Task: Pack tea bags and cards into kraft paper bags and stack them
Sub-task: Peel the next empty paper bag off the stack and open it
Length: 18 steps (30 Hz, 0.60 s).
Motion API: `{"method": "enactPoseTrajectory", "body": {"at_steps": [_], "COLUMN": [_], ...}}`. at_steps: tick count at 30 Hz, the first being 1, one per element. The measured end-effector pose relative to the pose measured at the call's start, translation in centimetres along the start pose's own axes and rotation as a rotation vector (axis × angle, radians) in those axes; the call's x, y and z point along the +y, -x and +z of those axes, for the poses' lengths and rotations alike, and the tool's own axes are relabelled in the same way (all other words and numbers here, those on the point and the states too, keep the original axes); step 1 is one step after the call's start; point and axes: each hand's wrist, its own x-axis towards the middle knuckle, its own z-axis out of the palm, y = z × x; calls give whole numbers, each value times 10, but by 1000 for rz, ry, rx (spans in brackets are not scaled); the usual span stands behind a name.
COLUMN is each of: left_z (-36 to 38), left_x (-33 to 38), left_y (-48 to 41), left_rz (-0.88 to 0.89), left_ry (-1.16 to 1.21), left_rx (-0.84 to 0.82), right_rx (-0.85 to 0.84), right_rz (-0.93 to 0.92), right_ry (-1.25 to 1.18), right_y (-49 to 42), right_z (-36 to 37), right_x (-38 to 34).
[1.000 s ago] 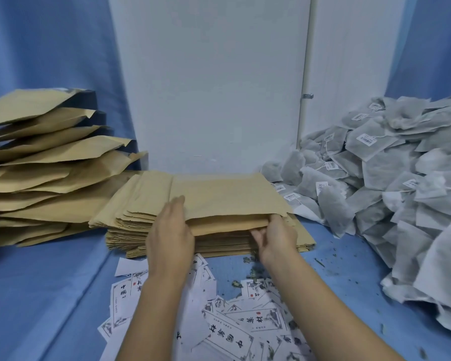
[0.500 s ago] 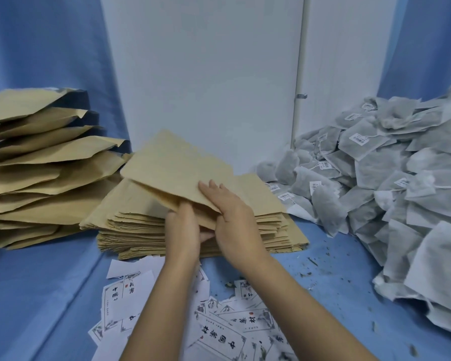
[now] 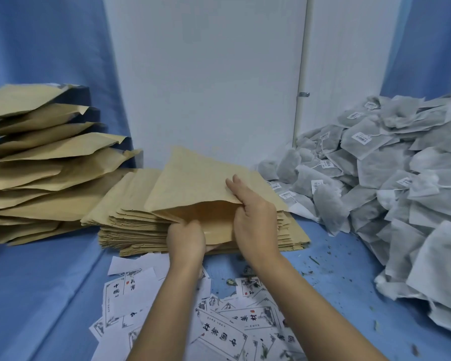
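Note:
One kraft paper bag is lifted above the flat pile of empty kraft bags in the middle, its mouth facing me and pulled open. My left hand grips the lower lip of the mouth. My right hand pinches the upper lip, fingers lying on top of the bag. White printed cards are scattered on the blue surface under my forearms. A large heap of grey tea bags with white labels fills the right side.
A tall stack of filled kraft bags leans at the left against the blue cloth. A white wall with a thin pipe stands behind. Tea crumbs speckle the blue tabletop at the right.
Both hands lifted the top bag off the flat pile, turned its mouth toward me and spread it open. The right hand moved from the pile's front edge onto the bag's upper lip.

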Motion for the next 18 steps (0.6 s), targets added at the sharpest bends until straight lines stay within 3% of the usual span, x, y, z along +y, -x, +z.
{"method": "enactPoseTrajectory", "body": {"at_steps": [4,8,13,18], "left_z": [-6,-19,-25,-24], "left_x": [5,9,12,6], "left_y": [5,-3,-5,-5], "left_rz": [59,288,432,602], "left_ry": [96,100,182,-70], "left_rx": [37,156,90,111], "right_rx": [5,-12,35,93], "right_rz": [158,364,378,347], "right_ry": [208,-45,-204,-304], "right_y": [-6,-13,-14,-12], "right_z": [-8,-14,-15,-14], "right_x": [4,10,11,9]}}
